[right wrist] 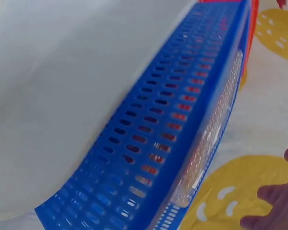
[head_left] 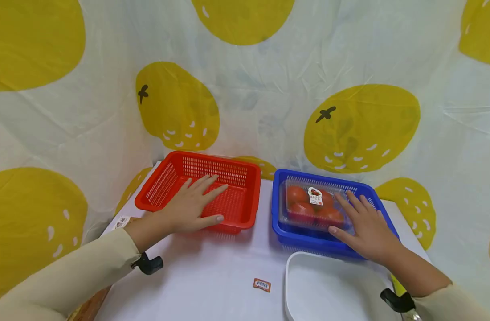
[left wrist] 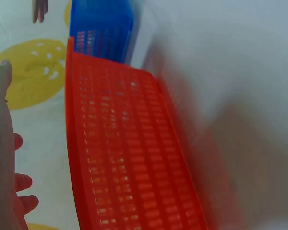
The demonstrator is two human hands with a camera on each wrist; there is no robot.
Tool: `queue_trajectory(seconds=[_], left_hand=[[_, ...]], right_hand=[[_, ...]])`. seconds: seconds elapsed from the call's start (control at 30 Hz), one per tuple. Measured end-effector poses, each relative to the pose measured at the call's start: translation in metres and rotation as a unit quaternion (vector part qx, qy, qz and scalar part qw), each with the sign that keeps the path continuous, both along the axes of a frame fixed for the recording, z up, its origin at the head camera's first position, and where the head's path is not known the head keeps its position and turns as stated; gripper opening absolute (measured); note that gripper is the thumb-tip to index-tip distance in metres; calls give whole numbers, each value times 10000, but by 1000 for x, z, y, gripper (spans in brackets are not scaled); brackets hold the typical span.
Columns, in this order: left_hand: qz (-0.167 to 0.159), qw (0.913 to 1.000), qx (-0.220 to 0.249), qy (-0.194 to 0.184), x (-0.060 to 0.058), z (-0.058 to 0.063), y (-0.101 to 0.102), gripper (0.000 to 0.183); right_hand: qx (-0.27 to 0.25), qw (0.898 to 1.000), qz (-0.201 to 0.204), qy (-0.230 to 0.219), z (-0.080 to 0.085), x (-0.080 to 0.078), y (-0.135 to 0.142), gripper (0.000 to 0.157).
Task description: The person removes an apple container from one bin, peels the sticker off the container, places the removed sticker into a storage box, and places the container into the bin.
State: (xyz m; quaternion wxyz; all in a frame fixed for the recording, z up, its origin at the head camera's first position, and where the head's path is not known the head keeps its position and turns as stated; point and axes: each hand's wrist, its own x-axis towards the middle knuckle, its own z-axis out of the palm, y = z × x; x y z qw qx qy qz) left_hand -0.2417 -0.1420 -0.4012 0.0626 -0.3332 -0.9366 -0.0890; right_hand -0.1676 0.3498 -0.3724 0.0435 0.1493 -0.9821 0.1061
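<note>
Two baskets stood near each other on a white table [head_left: 213, 272]: a red basket [head_left: 251, 200] on the left and a blue basket [head_left: 305, 240] on the right, both with slotted walls. Over the near left part of the red basket hung the left hand [head_left: 194, 205], its fingers straight and apart, the thumb spread toward the right; the left wrist view showed that hand clear of the red rim. The right hand [head_left: 367, 229] was held over the right part of the blue basket, its fingers likewise straight and fanned apart, thumb pointing left toward a clear pack [head_left: 315, 215]. Whether its fingertips touched that pack could not be told. The pack lay inside the blue basket and held red round fruits [head_left: 301, 211], with a white label [head_left: 315, 196] on top. Nearer the person, just in front of the blue basket, stood a white tub [head_left: 333, 290], and to the left of it lay a small brown packet [head_left: 262, 285]. Cream sleeves [head_left: 80, 267] covered both forearms, with a black wrist device [head_left: 149, 264] at each cuff. Behind the baskets hung a pale cloth [head_left: 265, 102] printed with big yellow shapes
</note>
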Motion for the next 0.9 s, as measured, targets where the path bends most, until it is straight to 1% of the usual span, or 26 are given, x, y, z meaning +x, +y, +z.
queue_trajectory(seconds=[0.13,0.23,0.33,0.43,0.5,0.57,0.63,0.73,0.8,0.87,0.9], left_hand=[[-186,9972,666,-290,3,3,14,90],[-283,9902,1224,-609,6,5,28,89],[-298,9835,1604,-780,8,5,43,89],[-333,9787,1834,-854,10,1,56,88],[-367,9755,1969,-906,11,-2,64,86],[-386,9733,2053,-957,14,-6,73,86],[-407,9700,2173,-1007,17,-10,81,87],[-431,9651,2338,-1095,22,-16,95,88],[-474,9597,2522,-1146,26,-19,104,88],[-507,9538,2704,-1208,29,-22,114,87],[-537,9500,2811,-1245,31,-22,118,86]], right_hand=[[-568,9981,76,-229,3,-9,10,95],[-1000,9936,47,-517,7,-17,19,92],[-1310,9881,-90,-804,10,-23,27,89],[-1552,9815,-292,-1087,10,-28,36,86],[-1770,9758,-358,-1230,9,-30,42,85],[-2049,9698,-306,-1289,8,-32,49,83],[-2417,9606,-159,-1364,6,-35,56,81],[-2833,9476,125,-1470,4,-43,66,76],[-3012,9396,220,-1613,4,-50,72,73],[-3094,9346,252,-1739,4,-57,76,71],[-3170,9304,276,-1820,4,-60,79,70]])
